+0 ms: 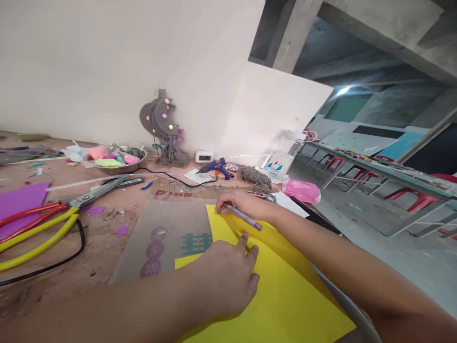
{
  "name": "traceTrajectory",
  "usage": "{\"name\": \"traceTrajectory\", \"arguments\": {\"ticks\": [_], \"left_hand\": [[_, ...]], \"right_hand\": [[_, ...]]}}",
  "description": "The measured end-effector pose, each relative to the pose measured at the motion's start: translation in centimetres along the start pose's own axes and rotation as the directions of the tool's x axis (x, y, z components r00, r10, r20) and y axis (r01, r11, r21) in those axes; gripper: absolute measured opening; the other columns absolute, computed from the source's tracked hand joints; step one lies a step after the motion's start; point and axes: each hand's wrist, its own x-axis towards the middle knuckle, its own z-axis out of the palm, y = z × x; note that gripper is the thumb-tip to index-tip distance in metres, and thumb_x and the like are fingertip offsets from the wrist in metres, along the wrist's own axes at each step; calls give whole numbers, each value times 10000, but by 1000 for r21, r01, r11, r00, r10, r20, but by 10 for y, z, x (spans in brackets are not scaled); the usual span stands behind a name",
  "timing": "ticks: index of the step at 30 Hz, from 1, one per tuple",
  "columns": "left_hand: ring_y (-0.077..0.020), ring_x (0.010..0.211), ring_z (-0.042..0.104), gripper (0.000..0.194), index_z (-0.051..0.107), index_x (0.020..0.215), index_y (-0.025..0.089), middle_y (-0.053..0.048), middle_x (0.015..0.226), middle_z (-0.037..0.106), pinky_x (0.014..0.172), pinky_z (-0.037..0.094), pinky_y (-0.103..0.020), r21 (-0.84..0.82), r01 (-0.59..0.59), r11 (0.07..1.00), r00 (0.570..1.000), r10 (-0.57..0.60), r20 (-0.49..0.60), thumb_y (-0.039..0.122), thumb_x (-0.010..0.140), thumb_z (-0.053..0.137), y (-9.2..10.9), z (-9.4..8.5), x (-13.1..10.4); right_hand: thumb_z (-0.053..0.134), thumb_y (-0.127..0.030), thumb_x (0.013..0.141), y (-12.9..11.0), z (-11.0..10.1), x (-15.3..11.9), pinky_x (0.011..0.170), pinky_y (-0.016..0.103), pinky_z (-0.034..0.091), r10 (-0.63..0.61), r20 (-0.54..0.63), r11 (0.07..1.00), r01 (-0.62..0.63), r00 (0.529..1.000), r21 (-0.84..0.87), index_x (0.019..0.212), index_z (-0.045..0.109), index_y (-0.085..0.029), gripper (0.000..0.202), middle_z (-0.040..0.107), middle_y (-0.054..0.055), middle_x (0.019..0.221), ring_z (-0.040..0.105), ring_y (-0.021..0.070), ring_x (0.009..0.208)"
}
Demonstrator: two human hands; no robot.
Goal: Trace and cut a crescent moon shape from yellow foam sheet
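A large yellow sheet (285, 286) lies on a translucent printed mat (164, 233), with a notch at its upper left edge. My left hand (228, 276) rests on the sheet with its fingers spread, holding nothing. Near the sheet's far left corner, my right hand (237, 202) is closed round a pen (244, 217). The pen's tip is hidden by the fingers. The sheet's far edge is partly covered by my right hand and forearm.
Red and yellow handled cutters (64, 209) lie at the left beside purple foam (21, 205). Behind are a bowl of clay (121, 164), a blue glue gun (217, 166), grey yarn (255, 178), a plastic jar (280, 159) and a pink bag (303, 190).
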Motion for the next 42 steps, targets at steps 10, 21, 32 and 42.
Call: {"name": "traceTrajectory", "arguments": {"ticks": [10,21,32,42], "left_hand": [[-322,842,716,546,451,1403,54,-299,1390,490,607,568,-433,5,18,1000,1000,-18,-22,357,975,298,1,3,-1],[-333,954,690,519,503,1361,49,-270,1336,555,663,567,-423,8,-2,1000,999,2,-53,330,971,307,0,0,1],[-323,899,704,524,505,1361,47,-282,1338,547,643,566,-420,25,1,1000,997,1,-80,333,967,309,0,3,1],[-294,793,709,527,482,1372,62,-274,1330,555,606,542,-399,2,-5,1000,998,5,-56,350,956,336,-1,6,1]], "right_hand": [[581,-170,864,-3,16,24,794,309,493,-52,-158,992,33,986,-121,921,689,-156,122,694,60,928,633,180,866],[537,-99,858,-8,19,26,816,320,468,-117,-156,957,69,981,-283,903,687,-170,171,678,61,940,605,189,885],[554,-86,844,-16,17,30,778,288,463,-57,-124,980,32,991,-197,895,685,-159,158,687,51,935,612,170,857],[583,-116,834,-11,8,13,745,280,465,-5,-55,985,-5,998,-173,894,687,-172,132,699,30,902,629,174,834]]}}
